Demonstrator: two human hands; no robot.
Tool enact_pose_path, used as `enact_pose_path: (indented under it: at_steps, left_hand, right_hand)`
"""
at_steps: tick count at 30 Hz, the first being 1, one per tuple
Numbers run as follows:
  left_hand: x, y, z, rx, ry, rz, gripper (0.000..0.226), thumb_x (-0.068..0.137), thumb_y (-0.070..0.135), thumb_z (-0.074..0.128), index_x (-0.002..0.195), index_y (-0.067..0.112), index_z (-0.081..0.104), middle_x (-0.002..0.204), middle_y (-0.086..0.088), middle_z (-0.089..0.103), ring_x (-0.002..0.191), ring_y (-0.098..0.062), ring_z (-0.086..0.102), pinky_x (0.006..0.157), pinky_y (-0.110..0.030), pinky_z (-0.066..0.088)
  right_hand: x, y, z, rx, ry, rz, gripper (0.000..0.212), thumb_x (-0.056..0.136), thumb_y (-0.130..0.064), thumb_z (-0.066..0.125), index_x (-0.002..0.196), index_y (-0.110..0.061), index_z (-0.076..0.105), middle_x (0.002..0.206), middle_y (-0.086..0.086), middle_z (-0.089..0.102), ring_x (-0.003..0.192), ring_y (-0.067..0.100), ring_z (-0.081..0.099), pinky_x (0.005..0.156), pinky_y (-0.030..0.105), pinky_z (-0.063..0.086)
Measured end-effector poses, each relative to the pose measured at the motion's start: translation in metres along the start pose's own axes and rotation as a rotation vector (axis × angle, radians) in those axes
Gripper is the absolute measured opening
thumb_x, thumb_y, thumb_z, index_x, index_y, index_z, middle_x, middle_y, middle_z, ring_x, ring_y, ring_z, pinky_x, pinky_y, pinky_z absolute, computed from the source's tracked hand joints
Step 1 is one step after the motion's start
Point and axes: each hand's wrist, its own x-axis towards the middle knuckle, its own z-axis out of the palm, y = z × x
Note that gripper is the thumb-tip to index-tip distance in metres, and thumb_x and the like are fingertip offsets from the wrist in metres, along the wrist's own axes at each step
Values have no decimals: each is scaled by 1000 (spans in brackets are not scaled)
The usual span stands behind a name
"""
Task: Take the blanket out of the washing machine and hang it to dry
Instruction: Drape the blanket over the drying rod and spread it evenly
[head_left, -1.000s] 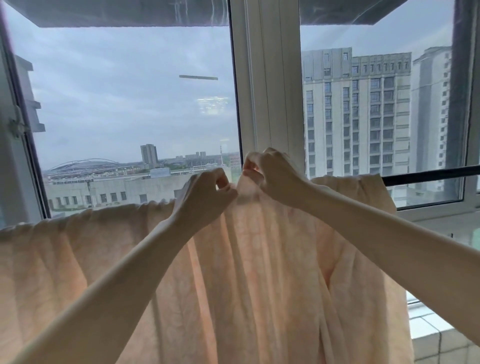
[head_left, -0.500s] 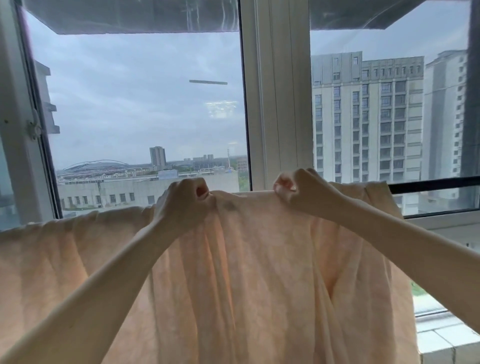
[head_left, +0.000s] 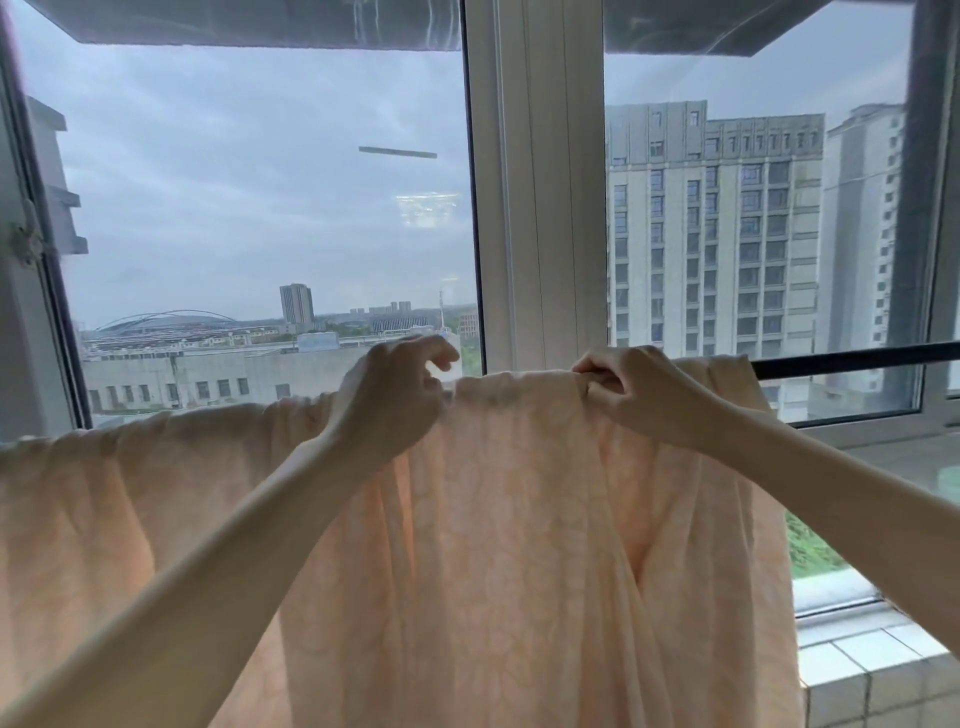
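Note:
A pale peach blanket (head_left: 509, 545) with a faint flower pattern hangs over a black rod (head_left: 852, 359) that runs across the window. The cloth covers the rod from the left edge to about three quarters across. My left hand (head_left: 395, 397) sits at the blanket's top fold left of centre, fingers curled, pinching the cloth at the edge. My right hand (head_left: 631, 392) grips the top fold right of centre, fingers curled round it. The stretch of cloth between both hands lies fairly flat; bunched folds fall below my right hand.
A white window post (head_left: 535, 182) stands right behind the rod, with glass panes on either side. A tiled ledge (head_left: 878, 670) sits at the lower right below the sill. City buildings show outside.
My hands have moved apart along the rod, the left one leftward and the right one rightward, spreading the bunched top fold of the blanket flatter between them.

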Motion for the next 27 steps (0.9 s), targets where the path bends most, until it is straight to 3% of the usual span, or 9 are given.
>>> enact_pose_path:
  at_steps: [4, 9, 15, 19, 23, 27]
  left_hand:
    - [5, 25, 23, -31, -75, 113, 15, 88, 35, 63, 98, 27, 72, 82, 17, 67, 69, 2, 58, 67, -22, 48]
    - [11, 28, 35, -118, 16, 58, 13, 86, 27, 67, 75, 21, 71, 63, 17, 61, 64, 5, 56, 56, -17, 39]
    - [13, 14, 34, -127, 118, -46, 14, 91, 21, 62, 80, 14, 68, 74, 4, 67, 70, -12, 61, 65, -27, 47]
    - [18, 11, 36, -118, 176, -76, 14, 92, 18, 60, 79, 15, 66, 74, 4, 67, 69, -15, 62, 62, -25, 43]
    - [21, 19, 46, -112, 217, -80, 14, 92, 19, 59, 80, 16, 66, 74, 4, 66, 68, -14, 61, 64, -27, 44]
    - [24, 35, 54, -129, 264, -84, 13, 91, 17, 61, 78, 18, 65, 69, 8, 62, 65, -7, 57, 58, -12, 34]
  right_hand:
    - [-2, 0, 0, 8, 58, -13, 12, 95, -18, 56, 95, -21, 67, 79, -10, 68, 70, 3, 65, 69, 19, 53]
    - [0, 6, -2, -65, 152, 7, 11, 95, -16, 57, 85, -17, 62, 76, -6, 62, 72, 1, 56, 64, 9, 42]
    - [-3, 27, -5, -103, 208, 112, 16, 99, -15, 48, 86, -14, 57, 79, 1, 56, 75, 11, 53, 64, 16, 39]
    - [-12, 54, -19, -155, 255, 199, 18, 100, -20, 44, 86, -18, 55, 78, -4, 53, 72, 7, 51, 60, 17, 35]
    - [-20, 83, -33, -163, 272, 250, 19, 100, -23, 42, 86, -20, 54, 83, 1, 56, 73, 14, 54, 62, 26, 38]
    - [-23, 98, -40, -135, 304, 214, 16, 100, -23, 43, 88, -21, 53, 82, -4, 51, 71, 4, 49, 59, 16, 33]
